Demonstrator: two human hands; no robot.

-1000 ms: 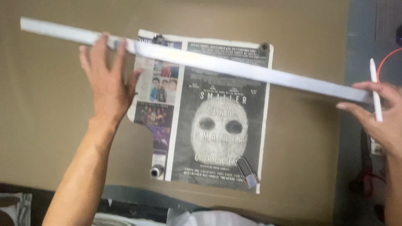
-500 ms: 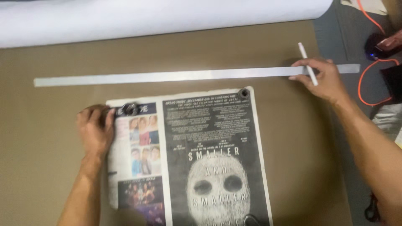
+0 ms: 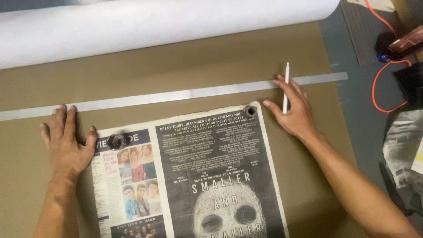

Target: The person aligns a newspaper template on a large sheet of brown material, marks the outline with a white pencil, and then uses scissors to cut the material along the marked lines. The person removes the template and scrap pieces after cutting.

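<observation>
Long metal ruler: thin, stiff, slippery on brown paper. Your left hand presses flat, fingers spread; right hand pinches white pen. Hold both ends.

A big roll of white paper lies across the far side of the brown sheet that covers the table. A newspaper page lies flat on the sheet, with a metal nut on its left top corner and another nut on its right top corner. An orange cable loops at the right, near crumpled newspaper.
</observation>
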